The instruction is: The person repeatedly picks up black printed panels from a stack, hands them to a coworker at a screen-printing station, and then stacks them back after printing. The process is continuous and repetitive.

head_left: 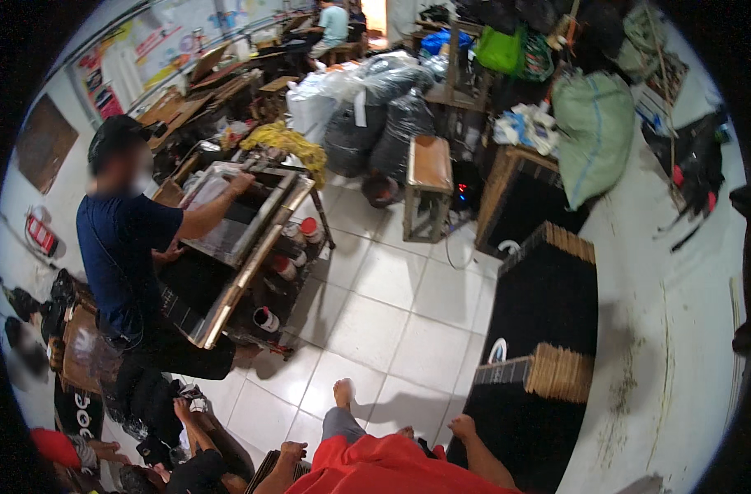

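Both of my hands hang low at the sides of my red shirt, apart from each other. My left hand (293, 450) has its fingers loosely bent with nothing visible in it; a stack of thin brown boards (264, 471) lies just beside it. My right hand (463, 426) looks empty too, its fingers slack. Nearest to it are the black-topped boards (507, 428) along the right wall, stacked with brown edges showing. Whether the hand touches them I cannot tell. My bare foot (342, 393) is forward on the white tiles.
At left a person in a dark shirt (124, 239) handles a framed screen (227, 206) over a slanted table with jars (267, 319) below. Several people sit at lower left. Black bags (355, 132), a wooden stand (429, 181) and a green sack (594, 132) stand farther back.
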A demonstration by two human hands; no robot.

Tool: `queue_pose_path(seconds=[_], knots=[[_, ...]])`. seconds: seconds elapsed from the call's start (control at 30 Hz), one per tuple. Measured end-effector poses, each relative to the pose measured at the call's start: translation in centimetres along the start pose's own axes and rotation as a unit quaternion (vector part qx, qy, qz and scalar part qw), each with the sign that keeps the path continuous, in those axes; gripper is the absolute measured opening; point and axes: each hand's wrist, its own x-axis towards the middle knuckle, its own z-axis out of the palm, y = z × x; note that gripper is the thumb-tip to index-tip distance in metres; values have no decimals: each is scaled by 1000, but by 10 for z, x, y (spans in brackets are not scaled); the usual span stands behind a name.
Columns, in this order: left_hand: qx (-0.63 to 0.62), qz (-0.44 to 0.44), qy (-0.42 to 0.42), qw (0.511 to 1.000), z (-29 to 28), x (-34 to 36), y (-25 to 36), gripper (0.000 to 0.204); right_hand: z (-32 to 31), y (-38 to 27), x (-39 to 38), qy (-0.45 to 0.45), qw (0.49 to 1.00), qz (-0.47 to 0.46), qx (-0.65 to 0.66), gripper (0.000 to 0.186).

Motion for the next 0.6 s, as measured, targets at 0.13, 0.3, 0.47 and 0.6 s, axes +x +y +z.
queue_pose_path(seconds=[0.13,0.3,0.47,0.6], knots=[[-38,6,26,999,-35,30,32,23,-2,-13,1,26,954,192,229,20],[-116,88,80,986,-113,89,113,18,-17,-89,25,-13,856,289,429,17],[-300,108,207,925,-206,115,182,15,-41,-183,67,-21,844,234,482,19],[-403,97,300,859,-270,127,205,12,-73,-246,105,4,796,204,569,22]])
